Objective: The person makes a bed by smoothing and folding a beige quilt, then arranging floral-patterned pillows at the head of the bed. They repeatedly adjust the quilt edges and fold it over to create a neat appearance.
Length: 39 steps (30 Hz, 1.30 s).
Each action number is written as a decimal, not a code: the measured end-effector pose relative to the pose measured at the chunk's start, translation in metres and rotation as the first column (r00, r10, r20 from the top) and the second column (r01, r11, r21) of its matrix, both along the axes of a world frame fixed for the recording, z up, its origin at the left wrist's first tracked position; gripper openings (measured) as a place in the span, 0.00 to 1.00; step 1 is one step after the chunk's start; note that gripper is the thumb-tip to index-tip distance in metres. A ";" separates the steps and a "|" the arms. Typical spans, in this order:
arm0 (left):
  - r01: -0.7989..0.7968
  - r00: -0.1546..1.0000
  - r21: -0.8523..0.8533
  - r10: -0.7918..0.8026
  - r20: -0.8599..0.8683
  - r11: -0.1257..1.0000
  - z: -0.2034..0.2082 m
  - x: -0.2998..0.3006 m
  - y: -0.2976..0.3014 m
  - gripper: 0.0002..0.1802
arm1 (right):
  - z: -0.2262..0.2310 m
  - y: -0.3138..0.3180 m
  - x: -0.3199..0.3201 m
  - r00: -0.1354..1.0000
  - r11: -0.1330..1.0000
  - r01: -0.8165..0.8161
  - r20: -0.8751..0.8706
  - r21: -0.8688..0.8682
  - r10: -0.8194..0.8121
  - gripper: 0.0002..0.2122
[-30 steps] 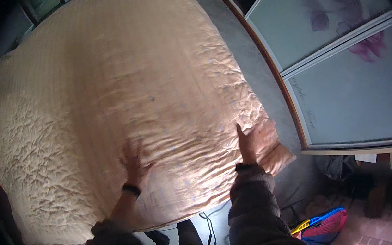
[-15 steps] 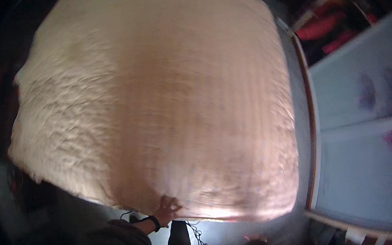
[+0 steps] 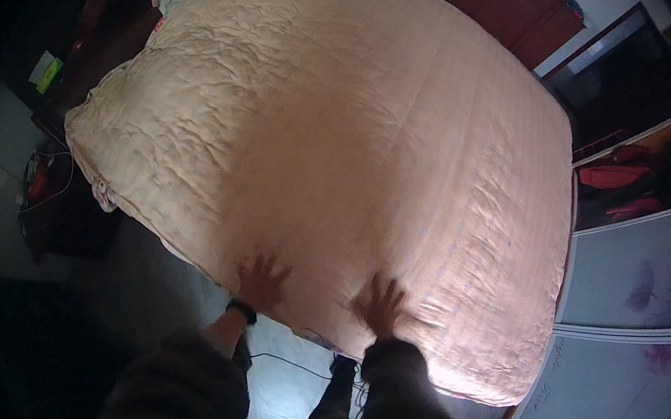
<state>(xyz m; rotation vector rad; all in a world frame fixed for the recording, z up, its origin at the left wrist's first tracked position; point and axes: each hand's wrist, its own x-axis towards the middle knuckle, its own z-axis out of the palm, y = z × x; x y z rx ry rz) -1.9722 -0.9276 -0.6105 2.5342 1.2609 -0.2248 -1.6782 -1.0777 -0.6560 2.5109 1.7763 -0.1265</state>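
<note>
A large peach-coloured quilt (image 3: pixel 393 137) spreads over a bed and fills most of the view. Its left part is wrinkled, while the middle looks smoother. My left hand (image 3: pixel 263 282) lies on the quilt by its near edge, fingers spread, with a dark band on the wrist. To its right my right hand (image 3: pixel 381 305) also rests on the cloth, open with fingers apart and a dark sleeve behind it. Neither hand holds anything. Along the left edge a bit of patterned cloth (image 3: pixel 105 198) pokes out from under the quilt.
On the right stand pale sliding cabinet doors (image 3: pixel 642 282) with flower prints, and an open compartment holding red items (image 3: pixel 615 176). A dark red cabinet (image 3: pixel 512 3) is at the far right. Dark cables (image 3: pixel 291 363) lie on the floor near my feet. A dark bedside table (image 3: pixel 72 219) stands left.
My right hand has come into view and now lies on the quilt. My left hand has gone from bent fingers at the edge to spread flat. The whole view has turned and shifted.
</note>
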 end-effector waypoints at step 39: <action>-0.094 0.954 -0.028 0.082 -0.288 0.995 0.011 -0.298 0.329 0.49 | 0.046 0.237 -0.044 0.746 0.995 0.081 0.659 0.055 -0.097 0.44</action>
